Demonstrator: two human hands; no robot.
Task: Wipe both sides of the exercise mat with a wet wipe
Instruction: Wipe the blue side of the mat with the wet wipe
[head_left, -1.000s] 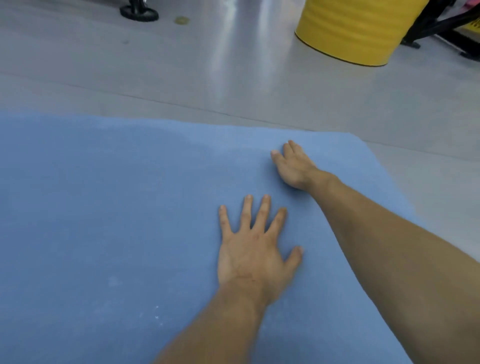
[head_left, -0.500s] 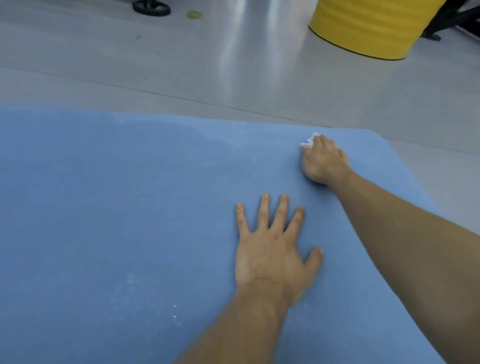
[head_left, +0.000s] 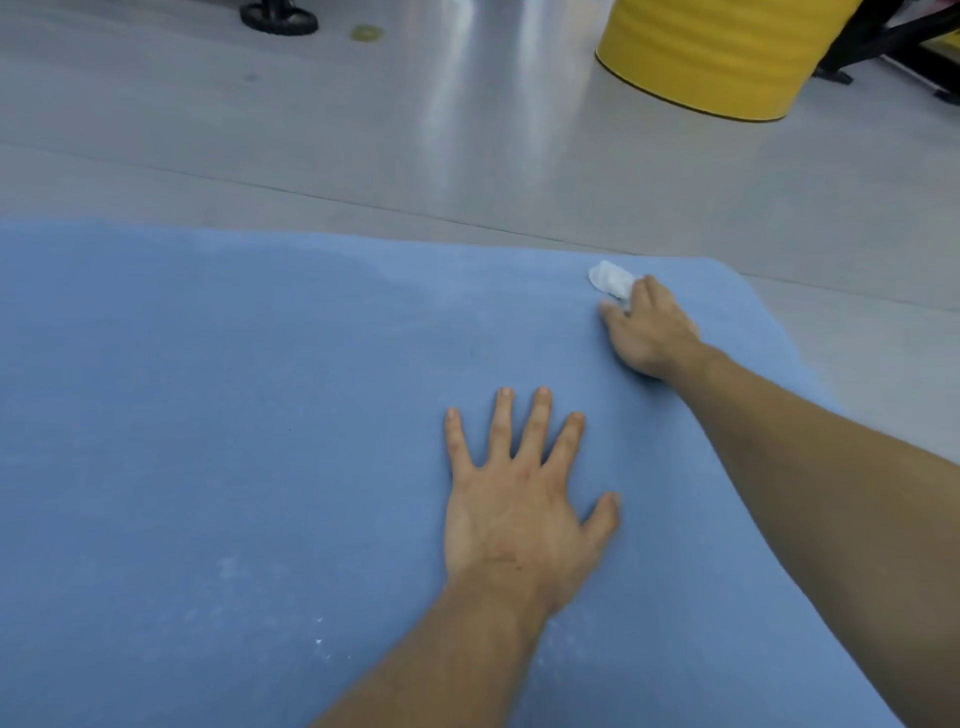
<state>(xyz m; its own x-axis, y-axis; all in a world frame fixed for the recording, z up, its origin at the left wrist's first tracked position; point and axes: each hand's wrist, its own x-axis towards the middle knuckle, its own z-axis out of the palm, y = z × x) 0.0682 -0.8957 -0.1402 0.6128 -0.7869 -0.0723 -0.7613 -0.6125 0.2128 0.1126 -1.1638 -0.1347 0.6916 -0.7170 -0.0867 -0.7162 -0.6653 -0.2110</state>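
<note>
A blue exercise mat (head_left: 234, 441) lies flat on the grey floor and fills most of the view. My left hand (head_left: 519, 493) rests palm down on it with the fingers spread and straight. Farther out, near the mat's far right corner, my right hand (head_left: 647, 332) holds a crumpled white wet wipe (head_left: 610, 278) against the mat; the wipe sticks out past the fingertips. A paler damp patch shows on the mat along its far edge.
A yellow ribbed drum (head_left: 717, 52) stands on the floor at the back right, with a black stand's legs (head_left: 893, 36) beside it. A black wheel-like base (head_left: 278, 18) and a small yellowish spot (head_left: 366, 34) lie at the back left. Small white specks dot the near mat.
My right hand has slid with the wipe toward the mat's far right corner, and the wipe has come into view past the fingers. My left hand stays flat in place.
</note>
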